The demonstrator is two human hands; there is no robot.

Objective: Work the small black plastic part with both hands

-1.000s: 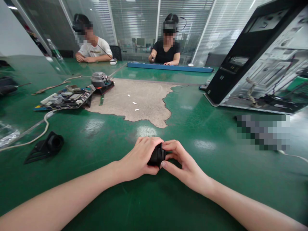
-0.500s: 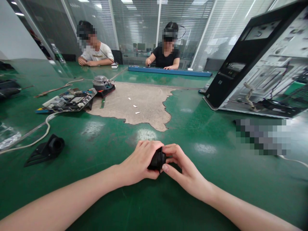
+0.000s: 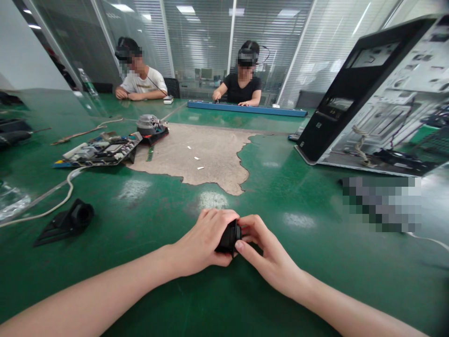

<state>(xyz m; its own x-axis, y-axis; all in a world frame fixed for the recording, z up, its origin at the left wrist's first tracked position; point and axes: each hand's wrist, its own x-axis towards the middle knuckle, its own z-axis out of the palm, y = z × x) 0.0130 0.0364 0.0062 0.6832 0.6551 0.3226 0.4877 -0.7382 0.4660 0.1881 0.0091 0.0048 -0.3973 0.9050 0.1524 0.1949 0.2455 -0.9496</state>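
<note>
Between my hands is a small black plastic part (image 3: pixel 228 238) with a raised rim and a rounded end; its exact kind does not show. My left hand (image 3: pixel 205 239) wraps over it from the left, with the palm covering much of it. From the right, my right hand (image 3: pixel 268 255) has its thumb and fingertips closed on the rounded end. The undersides of the fingers are partly hidden. Off to the left, a black plastic piece with a round tube (image 3: pixel 70 220) lies on the green tabletop (image 3: pixel 147 299).
At the left lie a circuit board (image 3: pixel 100 149), a round silver-grey component (image 3: pixel 150 124) and a pale cable (image 3: pixel 66 196). An open computer case (image 3: pixel 333 107) stands at the right, near a blurred-out object (image 3: pixel 380 201). Two people sit across the table behind a long blue bar (image 3: pixel 245 108).
The whole view has shifted down slightly. Both hands keep their hold on the black part, with the right fingers moved only a little.
</note>
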